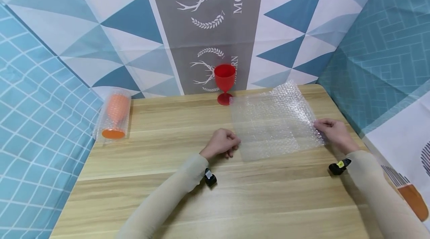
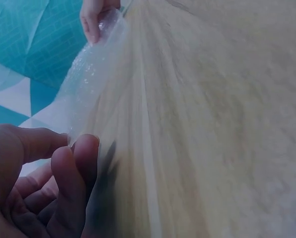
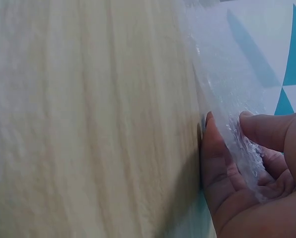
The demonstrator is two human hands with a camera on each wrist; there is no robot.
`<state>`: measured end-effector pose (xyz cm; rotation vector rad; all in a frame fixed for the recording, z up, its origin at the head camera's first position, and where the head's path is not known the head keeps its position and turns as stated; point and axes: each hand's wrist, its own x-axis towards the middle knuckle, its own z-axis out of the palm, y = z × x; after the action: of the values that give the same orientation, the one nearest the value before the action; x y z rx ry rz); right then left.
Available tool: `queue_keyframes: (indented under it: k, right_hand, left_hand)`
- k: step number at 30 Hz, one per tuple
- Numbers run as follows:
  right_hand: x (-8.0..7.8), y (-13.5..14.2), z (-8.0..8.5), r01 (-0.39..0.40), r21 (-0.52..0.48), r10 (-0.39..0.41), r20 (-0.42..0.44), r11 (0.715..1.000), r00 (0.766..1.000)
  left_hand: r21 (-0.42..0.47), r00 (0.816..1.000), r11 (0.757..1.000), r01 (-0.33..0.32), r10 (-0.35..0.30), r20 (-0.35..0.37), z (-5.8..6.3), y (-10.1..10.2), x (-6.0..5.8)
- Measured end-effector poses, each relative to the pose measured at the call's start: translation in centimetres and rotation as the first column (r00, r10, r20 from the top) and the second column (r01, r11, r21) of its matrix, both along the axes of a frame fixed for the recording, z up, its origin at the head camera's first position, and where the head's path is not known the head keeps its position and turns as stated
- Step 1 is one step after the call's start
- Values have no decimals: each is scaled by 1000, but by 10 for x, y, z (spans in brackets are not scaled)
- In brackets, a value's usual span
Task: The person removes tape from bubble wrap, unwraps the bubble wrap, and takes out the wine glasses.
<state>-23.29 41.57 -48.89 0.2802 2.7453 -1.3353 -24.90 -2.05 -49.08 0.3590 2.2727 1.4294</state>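
A clear sheet of bubble wrap [image 1: 272,123] stretches between the two hands over the right half of the table. My left hand [image 1: 222,142] pinches its left edge between thumb and fingertip, the other fingers curled, as the left wrist view shows. At the opposite edge my right hand [image 1: 334,132] holds the sheet between thumb and fingers; in the right wrist view the crinkled plastic [image 3: 237,134] runs into the palm. Just behind the sheet's far left corner stands a red plastic goblet [image 1: 224,80], upright, its foot partly overlapped by that corner.
An orange goblet [image 1: 117,114] wrapped in bubble wrap stands at the table's far left corner. The wooden table [image 1: 161,179] meets a patterned cloth backdrop [image 1: 208,41] behind, with blue cloth [image 1: 37,131] on the left and teal cloth [image 1: 379,56] on the right.
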Motion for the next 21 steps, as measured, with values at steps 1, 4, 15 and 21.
queue_keyframes:
  k: [1, 4, 15, 21]
  right_hand:
    - [0, 1, -1, 3, -6, -3, 1, 1000, 1000]
    - [-2, 5, -2, 18, -19, -18, -2, 1000, 1000]
    - [-6, 14, 0, 20, 3, -20, 21, 1000, 1000]
    - [-9, 15, 0, 55, -2, -54, 48, 999, 997]
  left_hand:
    - [-7, 1000, 1000, 1, -1, -6, 0, 2, -1]
    - [-27, 1000, 1000, 0, -1, -10, -1, 8, -3]
    - [-87, 999, 995, -44, 45, 9, -3, 24, -11]
    - [-25, 995, 997, -75, 76, 66, -5, 30, -14]
